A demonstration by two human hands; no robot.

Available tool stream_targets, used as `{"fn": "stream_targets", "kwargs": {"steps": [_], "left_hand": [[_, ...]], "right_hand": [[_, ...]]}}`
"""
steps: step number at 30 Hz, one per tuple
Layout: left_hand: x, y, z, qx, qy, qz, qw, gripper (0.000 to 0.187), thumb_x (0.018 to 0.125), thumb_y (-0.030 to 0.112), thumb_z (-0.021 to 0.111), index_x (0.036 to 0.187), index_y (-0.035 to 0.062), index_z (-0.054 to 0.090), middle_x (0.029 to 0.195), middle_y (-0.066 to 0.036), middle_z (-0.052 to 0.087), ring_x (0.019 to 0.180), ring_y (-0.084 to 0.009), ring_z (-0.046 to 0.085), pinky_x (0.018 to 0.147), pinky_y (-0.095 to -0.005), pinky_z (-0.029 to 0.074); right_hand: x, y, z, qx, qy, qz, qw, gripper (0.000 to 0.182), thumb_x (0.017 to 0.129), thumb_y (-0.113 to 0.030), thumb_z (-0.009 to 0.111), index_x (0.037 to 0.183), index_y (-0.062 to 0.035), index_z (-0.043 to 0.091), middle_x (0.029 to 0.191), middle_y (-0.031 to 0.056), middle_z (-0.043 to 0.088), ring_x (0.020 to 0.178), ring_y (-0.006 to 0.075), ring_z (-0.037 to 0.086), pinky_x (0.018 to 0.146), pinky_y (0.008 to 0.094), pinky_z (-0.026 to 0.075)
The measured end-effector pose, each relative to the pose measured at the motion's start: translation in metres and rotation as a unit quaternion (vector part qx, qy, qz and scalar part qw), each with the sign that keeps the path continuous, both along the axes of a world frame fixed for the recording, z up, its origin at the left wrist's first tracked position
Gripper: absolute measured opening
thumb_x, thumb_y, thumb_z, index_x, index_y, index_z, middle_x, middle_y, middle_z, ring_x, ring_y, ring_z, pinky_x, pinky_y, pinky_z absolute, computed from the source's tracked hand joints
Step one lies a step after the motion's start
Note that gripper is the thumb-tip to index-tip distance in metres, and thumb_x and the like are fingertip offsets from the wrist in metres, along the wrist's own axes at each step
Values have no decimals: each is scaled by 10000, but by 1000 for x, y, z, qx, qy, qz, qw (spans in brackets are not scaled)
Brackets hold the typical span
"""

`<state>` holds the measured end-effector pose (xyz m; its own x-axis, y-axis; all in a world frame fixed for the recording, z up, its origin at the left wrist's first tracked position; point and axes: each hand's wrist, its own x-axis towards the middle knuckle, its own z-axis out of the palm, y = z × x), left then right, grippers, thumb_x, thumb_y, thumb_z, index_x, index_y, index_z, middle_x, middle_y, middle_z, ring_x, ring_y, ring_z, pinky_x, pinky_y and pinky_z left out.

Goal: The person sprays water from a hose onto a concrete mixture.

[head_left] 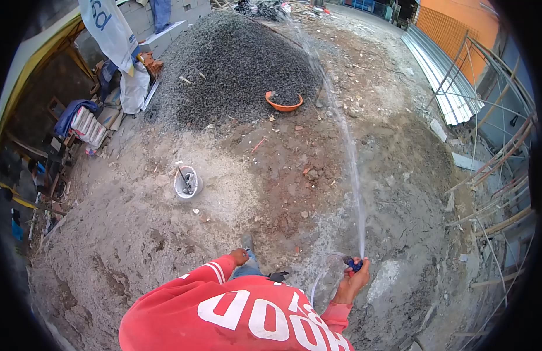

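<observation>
My right hand [354, 282] is wrapped round a dark blue hose spray nozzle [354, 265] at the lower right of the head view. From the nozzle a water jet [348, 137] shoots forward, past the right side of the gravel heap. A pale, thin hose [319, 281] loops down beside my right forearm. My left hand [240, 255] hangs near my leg with its fingers curled in, and nothing shows in it. Its nearest loose object is a white bucket [188, 182] of grey material with a stick-like handle, standing on the ground ahead.
A large heap of dark gravel [236, 64] rises ahead, with an orange basin [284, 107] at its foot. Corrugated metal sheets [443, 79] lean at the right, near a frame of poles [505, 158]. Stacked sacks [88, 127] lie at the left. The ground is uneven.
</observation>
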<state>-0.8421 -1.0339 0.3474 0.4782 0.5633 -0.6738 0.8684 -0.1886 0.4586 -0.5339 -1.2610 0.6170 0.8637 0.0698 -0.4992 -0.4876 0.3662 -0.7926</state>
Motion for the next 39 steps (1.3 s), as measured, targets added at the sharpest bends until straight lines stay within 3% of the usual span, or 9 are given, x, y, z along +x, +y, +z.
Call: {"fn": "stream_targets", "kwargs": {"steps": [6, 13, 16, 18, 22, 24, 28, 34, 39], "left_hand": [[4, -1, -11, -15, -4, 62, 998, 316, 733, 359, 586, 948, 135, 646, 1031, -177, 610, 999, -355, 558, 891, -397, 435], [0, -4, -2, -5, -11, 51, 999, 295, 722, 348, 593, 919, 136, 653, 1035, -172, 611, 979, -342, 572, 872, -390, 448], [-5, -6, -7, -8, -20, 60, 998, 268, 714, 338, 599, 883, 138, 658, 1004, -168, 622, 966, -332, 580, 867, -392, 450], [-6, -8, -4, 28, -19, 47, 998, 249, 711, 315, 639, 863, 120, 670, 845, -125, 665, 843, -279, 629, 793, -346, 482], [-5, -8, -7, 22, -15, 65, 998, 241, 709, 310, 642, 859, 124, 671, 855, -123, 664, 838, -265, 631, 784, -343, 484], [-3, -8, -8, 19, 0, 62, 998, 246, 713, 299, 640, 879, 119, 665, 850, -117, 665, 834, -250, 632, 778, -338, 485], [1, -7, -4, -4, -7, 81, 997, 255, 717, 284, 635, 903, 110, 659, 854, -114, 666, 837, -244, 632, 777, -335, 485], [1, -8, 1, 17, -3, 40, 999, 247, 732, 277, 615, 907, 108, 658, 836, -106, 672, 818, -227, 639, 765, -327, 490], [-2, -8, -10, 8, -8, 62, 998, 232, 742, 298, 609, 872, 114, 667, 819, -98, 675, 809, -225, 640, 771, -327, 489]], "right_hand": [[5, 14, 10, 22, 2, -2, 1000, 180, 838, -254, 530, 759, -98, 488, 701, -6, 532, 533, 39, 438, 391, 145, 322], [8, 24, 13, 26, -2, 5, 1000, 203, 831, -247, 522, 700, -97, 483, 689, -5, 517, 542, 42, 414, 418, 158, 293], [9, 24, 10, 30, -2, 20, 999, 175, 837, -250, 531, 767, -93, 493, 721, 1, 540, 532, 44, 446, 386, 142, 328], [9, 26, 9, 30, -3, 19, 999, 177, 835, -251, 537, 764, -94, 495, 722, 1, 539, 536, 44, 450, 383, 142, 329], [8, 30, 11, 37, -1, 27, 999, 173, 835, -253, 541, 777, -96, 497, 719, 0, 536, 539, 42, 454, 381, 142, 331], [6, 34, 17, 29, -7, 14, 999, 224, 833, -251, 530, 677, -97, 483, 699, 3, 537, 525, 44, 433, 397, 145, 319], [4, 35, 18, 27, -7, 15, 999, 221, 833, -253, 533, 682, -100, 485, 698, 0, 537, 527, 41, 435, 398, 146, 320], [3, 34, 15, 14, -8, 24, 1000, 208, 836, -257, 533, 705, -102, 490, 690, -9, 528, 547, 40, 435, 408, 151, 303], [2, 32, 7, 14, 0, 41, 999, 170, 841, -269, 539, 806, -105, 509, 693, -8, 537, 531, 42, 461, 376, 144, 327]]}}
